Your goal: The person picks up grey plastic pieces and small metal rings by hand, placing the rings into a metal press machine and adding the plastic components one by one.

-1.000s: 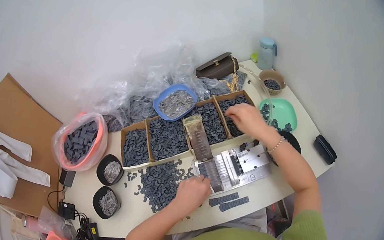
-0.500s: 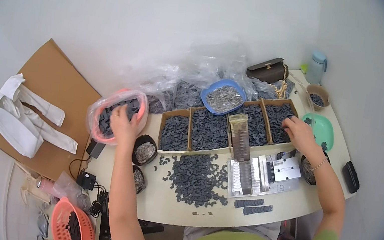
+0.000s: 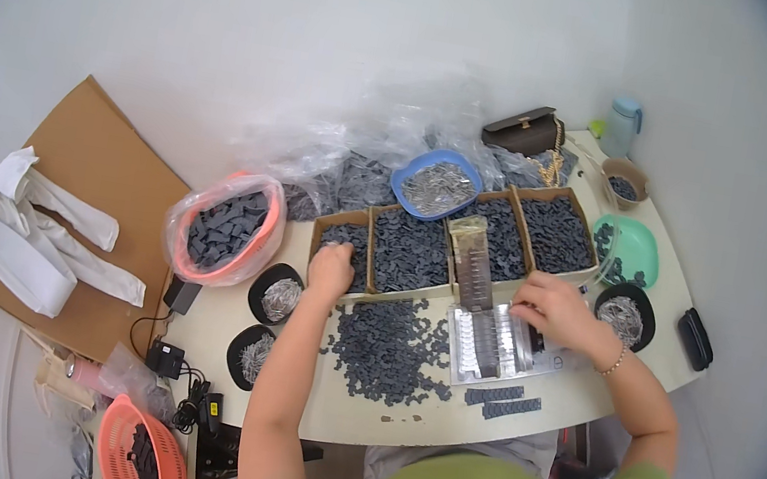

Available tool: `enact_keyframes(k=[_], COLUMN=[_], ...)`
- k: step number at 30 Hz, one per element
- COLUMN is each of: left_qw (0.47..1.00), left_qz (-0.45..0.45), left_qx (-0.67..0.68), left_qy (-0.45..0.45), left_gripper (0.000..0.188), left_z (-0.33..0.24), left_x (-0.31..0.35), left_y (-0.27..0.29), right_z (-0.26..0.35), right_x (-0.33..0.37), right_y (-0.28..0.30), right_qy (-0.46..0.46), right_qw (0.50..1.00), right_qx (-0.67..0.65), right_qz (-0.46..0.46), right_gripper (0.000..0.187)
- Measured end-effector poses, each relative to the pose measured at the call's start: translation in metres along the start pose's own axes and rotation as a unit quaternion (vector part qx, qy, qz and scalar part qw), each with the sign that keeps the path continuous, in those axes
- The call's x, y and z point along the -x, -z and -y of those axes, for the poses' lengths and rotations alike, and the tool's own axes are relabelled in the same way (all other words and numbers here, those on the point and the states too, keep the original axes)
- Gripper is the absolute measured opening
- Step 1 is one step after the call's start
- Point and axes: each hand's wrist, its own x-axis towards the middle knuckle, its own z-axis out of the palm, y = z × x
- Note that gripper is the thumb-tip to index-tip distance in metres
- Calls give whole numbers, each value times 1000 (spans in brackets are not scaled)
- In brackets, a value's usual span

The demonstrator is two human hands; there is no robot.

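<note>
My left hand point(image 3: 331, 269) is closed, its fingertips down among small dark grey plastic pieces point(image 3: 359, 251) in the leftmost compartment of a cardboard tray point(image 3: 455, 295). What those fingers hold is hidden. My right hand point(image 3: 556, 311) is over the right part of a silver metal fixture point(image 3: 525, 363), thumb and fingers pinched together. Anything in that pinch is too small to make out. A clear ridged strip point(image 3: 473, 267) with yellowish tape at its far end slants from the tray onto the fixture. Loose grey pieces point(image 3: 386, 347) are heaped left of the fixture, and two joined grey strips point(image 3: 511, 409) lie in front of it.
Left stand a pink basket point(image 3: 275, 232) of grey pieces and two black bowls point(image 3: 267, 283) of metal pins. A blue bowl point(image 3: 435, 216) rests against the tray's back. Right are a green dish point(image 3: 644, 245), another black bowl point(image 3: 643, 336) and a black case point(image 3: 696, 339).
My left hand has moved from the pink basket rightward to the leftmost compartment. My right hand has come from the rightmost compartment down to the metal fixture.
</note>
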Motion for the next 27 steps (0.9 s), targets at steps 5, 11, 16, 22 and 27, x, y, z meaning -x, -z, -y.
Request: enact_keyframes(k=[5, 11, 16, 22, 27], left_qw=[957, 891, 916, 920, 944], left_qz=[-54, 168, 80, 84, 35], left_qx=[281, 411, 368, 363, 241], left_qy=[-40, -96, -140, -119, -222], left_gripper=[22, 18, 17, 14, 13], left_z=[-46, -144, -156, -160, -165], left_x=[25, 122, 131, 132, 135], left_y=[24, 12, -4, -9, 10], right_z=[12, 18, 18, 21, 26], right_x=[17, 16, 22, 24, 27], right_y=[-21, -37, -43, -60, -73], right_qy=[-34, 6, 12, 49, 150], right_qw=[988, 987, 986, 994, 987], right_qx=[-134, -143, -139, -87, 53], right_qz=[67, 73, 88, 46, -10], right_gripper=[14, 14, 13, 13, 18])
